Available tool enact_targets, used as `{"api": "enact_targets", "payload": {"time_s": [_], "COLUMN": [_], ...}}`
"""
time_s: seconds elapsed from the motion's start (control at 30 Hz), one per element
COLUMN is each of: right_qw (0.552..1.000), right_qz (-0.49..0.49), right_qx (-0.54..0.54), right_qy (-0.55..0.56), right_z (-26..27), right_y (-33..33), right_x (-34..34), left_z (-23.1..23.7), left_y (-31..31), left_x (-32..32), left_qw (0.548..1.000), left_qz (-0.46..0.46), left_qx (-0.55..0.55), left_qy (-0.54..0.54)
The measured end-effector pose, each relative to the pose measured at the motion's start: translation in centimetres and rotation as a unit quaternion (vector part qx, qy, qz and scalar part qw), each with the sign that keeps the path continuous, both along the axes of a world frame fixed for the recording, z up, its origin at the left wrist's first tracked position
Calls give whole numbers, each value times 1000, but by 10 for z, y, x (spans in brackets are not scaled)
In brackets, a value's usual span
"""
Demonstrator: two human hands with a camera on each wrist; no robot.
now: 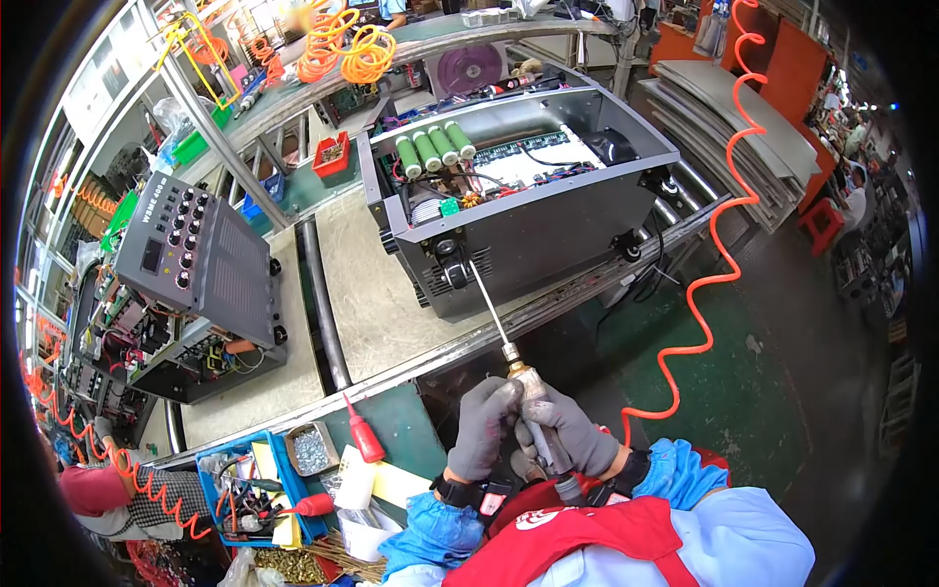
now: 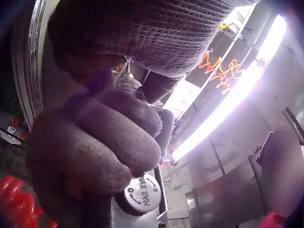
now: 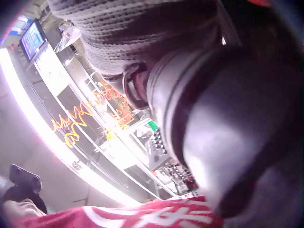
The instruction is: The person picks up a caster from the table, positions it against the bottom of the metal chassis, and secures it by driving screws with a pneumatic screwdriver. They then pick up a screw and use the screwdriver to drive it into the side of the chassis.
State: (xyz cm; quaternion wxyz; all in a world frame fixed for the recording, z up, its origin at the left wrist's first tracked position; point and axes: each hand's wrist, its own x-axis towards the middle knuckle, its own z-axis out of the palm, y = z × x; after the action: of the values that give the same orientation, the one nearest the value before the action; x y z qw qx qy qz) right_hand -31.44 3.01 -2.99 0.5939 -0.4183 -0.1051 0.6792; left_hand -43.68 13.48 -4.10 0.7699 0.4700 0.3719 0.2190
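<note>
Both hands wear grey knitted gloves and hold one air screwdriver (image 1: 552,450) in front of the body. My right hand (image 1: 579,430) grips its body, while my left hand (image 1: 484,428) curls at its front end by the neck. In the left wrist view, gloved fingers wrap the tool above a round end cap (image 2: 142,194) with arrows. The tool's rear (image 3: 199,128) looms large in the right wrist view. Its long bit (image 1: 491,311) slants up to a black wheel (image 1: 452,266) at the lower corner of an open-topped grey machine case (image 1: 548,240), the tip overlapping the wheel's edge.
Another grey machine (image 1: 191,259) with a knobbed panel stands left on the roller bench (image 1: 377,293). A blue tool bin (image 1: 259,489), a screw box (image 1: 313,448) and a red bottle (image 1: 364,432) lie nearer. A coiled orange hose (image 1: 699,284) hangs at right, beside stacked panels (image 1: 734,127).
</note>
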Motion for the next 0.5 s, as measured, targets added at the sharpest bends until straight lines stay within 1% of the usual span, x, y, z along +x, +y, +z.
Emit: {"api": "enact_targets", "payload": {"time_s": [0.23, 0.5], "right_qw": [998, 995], "right_qz": [-10, -17], "right_qx": [-32, -39], "right_qy": [-60, -92], "right_z": [6, 7], "right_y": [3, 6], "right_x": [-3, -6], "left_z": [-8, -9], "left_y": [2, 2], "left_x": [0, -1], "left_qw": [1000, 1000], "left_qz": [-7, -10], "left_qx": [17, 12], "left_qy": [-12, -24]}}
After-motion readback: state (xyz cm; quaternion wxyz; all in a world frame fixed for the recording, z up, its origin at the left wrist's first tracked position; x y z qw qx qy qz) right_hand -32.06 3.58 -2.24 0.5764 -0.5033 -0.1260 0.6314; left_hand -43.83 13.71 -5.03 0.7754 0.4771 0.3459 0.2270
